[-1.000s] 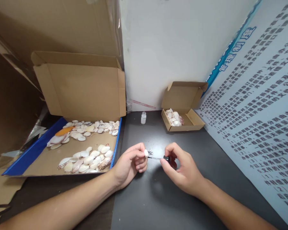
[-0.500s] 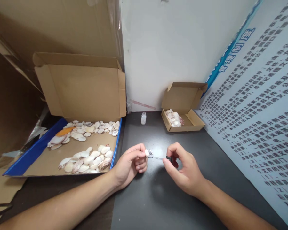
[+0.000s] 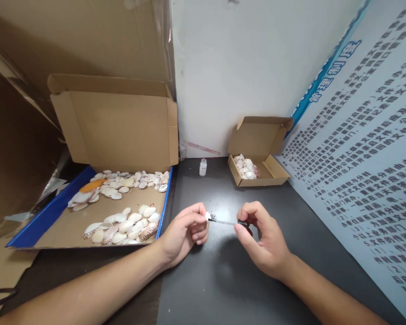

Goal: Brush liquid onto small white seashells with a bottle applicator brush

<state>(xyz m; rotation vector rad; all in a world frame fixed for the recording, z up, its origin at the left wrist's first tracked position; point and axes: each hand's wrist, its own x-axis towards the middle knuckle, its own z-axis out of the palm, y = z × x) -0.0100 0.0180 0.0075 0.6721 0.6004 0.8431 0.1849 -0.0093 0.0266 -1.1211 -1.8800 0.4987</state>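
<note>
Between the thumb and fingers of my left hand [image 3: 187,232] is a small white shell [image 3: 208,215]. My right hand [image 3: 262,239] is closed on the black cap of a thin brush [image 3: 226,222], whose dark tip touches the shell or lies right beside it. Just behind the tip, a small silvery item [image 3: 214,215] lies on the dark table [image 3: 203,289]; its details are too small to tell. A small clear bottle with a white label [image 3: 203,168] stands upright and uncapped near the wall.
At the left, an open cardboard box with blue sides [image 3: 50,214] holds many shells and an orange piece [image 3: 92,185]. A smaller open cardboard box [image 3: 264,181] with shells stands at the back right. A printed poster [image 3: 365,158] covers the right side.
My right hand has shifted slightly to the right with the brush cap. More of the brush's stem and its dark tip now show at the shell. My left hand is nearly still.
</note>
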